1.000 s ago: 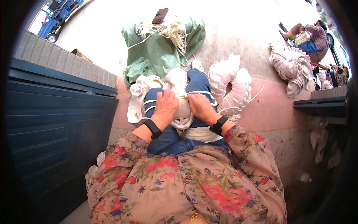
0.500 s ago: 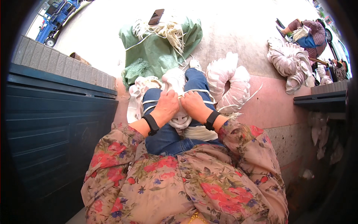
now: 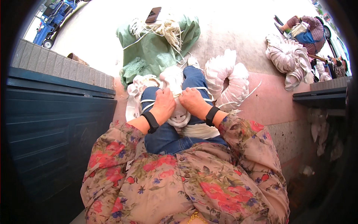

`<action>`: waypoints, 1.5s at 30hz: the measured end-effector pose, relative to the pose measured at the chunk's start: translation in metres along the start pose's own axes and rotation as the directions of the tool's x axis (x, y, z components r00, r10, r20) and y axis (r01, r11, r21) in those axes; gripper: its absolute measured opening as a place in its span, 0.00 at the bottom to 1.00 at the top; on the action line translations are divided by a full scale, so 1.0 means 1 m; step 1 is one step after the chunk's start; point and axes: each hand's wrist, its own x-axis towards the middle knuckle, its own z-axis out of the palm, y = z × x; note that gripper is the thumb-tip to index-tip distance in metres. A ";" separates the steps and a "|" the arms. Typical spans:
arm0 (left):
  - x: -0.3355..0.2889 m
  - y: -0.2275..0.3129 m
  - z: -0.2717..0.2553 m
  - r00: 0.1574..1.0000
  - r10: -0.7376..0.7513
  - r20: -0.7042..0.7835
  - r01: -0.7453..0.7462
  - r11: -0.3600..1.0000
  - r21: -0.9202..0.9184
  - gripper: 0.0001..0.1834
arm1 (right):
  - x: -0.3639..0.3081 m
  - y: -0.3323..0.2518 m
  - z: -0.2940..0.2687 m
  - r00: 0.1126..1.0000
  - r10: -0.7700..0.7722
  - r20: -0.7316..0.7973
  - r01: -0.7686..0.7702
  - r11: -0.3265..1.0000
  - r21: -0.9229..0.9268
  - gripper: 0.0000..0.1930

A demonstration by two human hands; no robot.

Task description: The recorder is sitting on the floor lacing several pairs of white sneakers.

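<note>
Both hands meet over my lap, closed and close together above a white fabric bundle (image 3: 172, 77) that lies between my knees. My left hand (image 3: 164, 106) and my right hand (image 3: 193, 103) each pinch a white cord (image 3: 203, 89), whose loose lengths run out across both jeans-covered thighs. The short stretch between my fingertips is mostly hidden by the fingers. Beside my left knee sits a crumpled heap of white fabric (image 3: 133, 99). A pleated, curled white bundle (image 3: 217, 76) rests on the ground past my right knee.
Ahead stands a green-covered pile (image 3: 149, 48) with cream cords (image 3: 172, 34) and a phone (image 3: 153, 15) on top. A dark blue panelled door (image 3: 59, 130) flanks my left. At far right, a seated person (image 3: 312, 35) is near another white bundle (image 3: 285, 56). A blue vehicle (image 3: 52, 24) stands far left.
My hands stay closed on the cord over the bundle, shifting only slightly. The whole view has moved a little; nothing has visibly been let go.
</note>
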 end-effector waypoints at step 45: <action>0.006 0.001 0.030 0.951 -0.268 0.157 0.274 0.487 -0.829 0.06 | -0.004 -0.019 -0.016 0.897 0.402 0.186 -0.442 0.791 0.423 0.18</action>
